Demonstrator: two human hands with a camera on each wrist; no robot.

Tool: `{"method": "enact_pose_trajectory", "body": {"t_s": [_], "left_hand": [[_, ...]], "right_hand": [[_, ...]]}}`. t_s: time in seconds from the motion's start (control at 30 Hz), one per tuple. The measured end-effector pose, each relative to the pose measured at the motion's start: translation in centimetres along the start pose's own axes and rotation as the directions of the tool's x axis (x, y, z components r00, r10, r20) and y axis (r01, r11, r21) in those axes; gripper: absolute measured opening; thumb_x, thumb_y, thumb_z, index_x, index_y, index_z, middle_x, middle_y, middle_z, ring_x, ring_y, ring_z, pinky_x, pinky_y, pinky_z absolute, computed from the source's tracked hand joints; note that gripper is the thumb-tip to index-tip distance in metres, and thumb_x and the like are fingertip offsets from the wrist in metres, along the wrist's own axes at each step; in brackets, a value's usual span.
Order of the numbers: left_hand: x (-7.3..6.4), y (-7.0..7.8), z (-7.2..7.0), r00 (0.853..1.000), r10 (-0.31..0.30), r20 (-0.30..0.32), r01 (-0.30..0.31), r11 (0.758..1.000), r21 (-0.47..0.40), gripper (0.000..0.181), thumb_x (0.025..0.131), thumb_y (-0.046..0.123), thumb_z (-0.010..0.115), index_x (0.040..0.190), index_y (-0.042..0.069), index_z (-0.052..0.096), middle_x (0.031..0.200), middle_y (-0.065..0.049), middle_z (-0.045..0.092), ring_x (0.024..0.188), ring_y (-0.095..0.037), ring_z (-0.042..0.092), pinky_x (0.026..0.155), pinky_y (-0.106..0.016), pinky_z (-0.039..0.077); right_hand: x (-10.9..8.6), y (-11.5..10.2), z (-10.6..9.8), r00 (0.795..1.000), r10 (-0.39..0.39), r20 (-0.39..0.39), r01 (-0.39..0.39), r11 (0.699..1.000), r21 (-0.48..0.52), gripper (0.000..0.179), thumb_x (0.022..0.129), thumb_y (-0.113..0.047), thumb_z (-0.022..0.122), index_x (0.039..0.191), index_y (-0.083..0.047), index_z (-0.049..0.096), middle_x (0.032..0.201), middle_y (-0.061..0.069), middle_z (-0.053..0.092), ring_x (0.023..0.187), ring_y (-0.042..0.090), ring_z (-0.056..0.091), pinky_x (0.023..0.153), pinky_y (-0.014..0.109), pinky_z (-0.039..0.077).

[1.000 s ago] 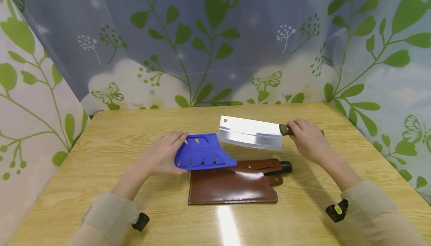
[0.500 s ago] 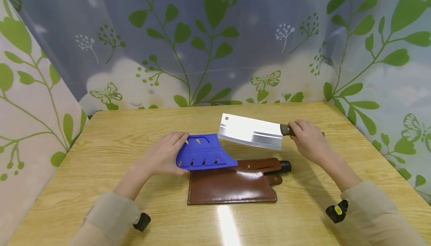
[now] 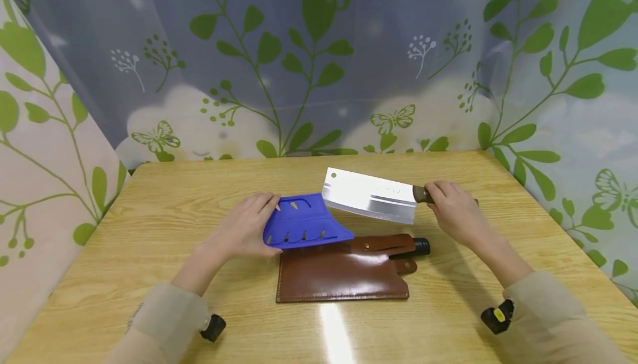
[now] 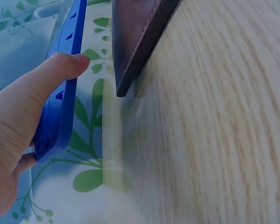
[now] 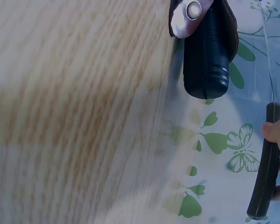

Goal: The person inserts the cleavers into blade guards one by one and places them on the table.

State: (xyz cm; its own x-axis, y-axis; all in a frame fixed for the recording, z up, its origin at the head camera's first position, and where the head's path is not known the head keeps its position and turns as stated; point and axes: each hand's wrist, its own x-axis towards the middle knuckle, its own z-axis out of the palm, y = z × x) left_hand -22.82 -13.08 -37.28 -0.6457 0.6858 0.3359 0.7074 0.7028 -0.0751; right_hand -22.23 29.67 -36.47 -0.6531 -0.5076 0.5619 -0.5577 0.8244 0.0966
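Note:
In the head view my left hand (image 3: 244, 228) grips the rounded left end of a blue plastic blade cover (image 3: 301, 222) with slots along it. The thumb lies on the cover's face in the left wrist view. My right hand (image 3: 456, 211) holds a cleaver (image 3: 369, 195) by its dark handle (image 5: 266, 168), above the table. The shiny blade points left, its far end very close to the cover's open edge; whether they touch I cannot tell. Below both lies a brown leather sheath (image 3: 344, 275), a black handle (image 3: 421, 246) sticking out on its right.
A wood-grain table (image 3: 239, 319) carries the sheath near its middle. Behind it and at both sides hang curtains (image 3: 279, 65) printed with green leaves and butterflies. Black wrist devices sit at both cuffs.
My left hand has lifted the blue cover slightly and shifted it a little right. The cleaver has risen a touch, then moved slightly left. The sheath stays put.

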Motion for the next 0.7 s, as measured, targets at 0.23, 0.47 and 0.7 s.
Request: {"method": "enact_pose_trajectory", "body": {"t_s": [0.23, 0.47, 0.7], "left_hand": [[0.0, 0.1, -0.1, 0.999, 0.019, -0.026, -0.016, 0.994, 0.105, 0.105, 0.054, 0.060, 0.072, 0.129, -0.008, 0.046, 0.117, -0.022, 0.050, 0.108, -0.035, 0.048, 0.095, -0.046, 0.037], [0.0, 0.3, 0.0, 0.999, 0.034, -0.008, -0.033, 0.989, 0.143, 0.105, 0.053, 0.061, 0.070, 0.130, -0.006, 0.045, 0.116, -0.021, 0.050, 0.107, -0.035, 0.047, 0.093, -0.045, 0.039], [0.2, 0.4, -0.2, 0.998, 0.055, -0.027, -0.050, 0.987, 0.155, 0.108, 0.051, 0.064, 0.070, 0.129, -0.006, 0.046, 0.116, -0.020, 0.049, 0.107, -0.035, 0.047, 0.093, -0.045, 0.039]], "right_hand": [[0.4, -0.2, 0.2, 0.998, -0.038, -0.050, 0.037, 0.999, -0.007, 0.036, 0.069, 0.010, 0.072, 0.101, 0.010, 0.055, 0.094, 0.024, 0.057, 0.083, 0.041, 0.056, 0.071, 0.050, 0.048], [0.0, 0.3, 0.6, 0.993, -0.071, -0.098, 0.070, 0.997, -0.021, 0.038, 0.067, 0.010, 0.072, 0.101, 0.009, 0.056, 0.093, 0.023, 0.057, 0.083, 0.041, 0.056, 0.071, 0.050, 0.048], [0.0, 1.0, 0.5, 0.988, -0.103, -0.112, 0.103, 0.995, -0.012, 0.042, 0.064, 0.011, 0.074, 0.102, 0.010, 0.057, 0.094, 0.024, 0.058, 0.082, 0.041, 0.057, 0.070, 0.050, 0.048]]}}
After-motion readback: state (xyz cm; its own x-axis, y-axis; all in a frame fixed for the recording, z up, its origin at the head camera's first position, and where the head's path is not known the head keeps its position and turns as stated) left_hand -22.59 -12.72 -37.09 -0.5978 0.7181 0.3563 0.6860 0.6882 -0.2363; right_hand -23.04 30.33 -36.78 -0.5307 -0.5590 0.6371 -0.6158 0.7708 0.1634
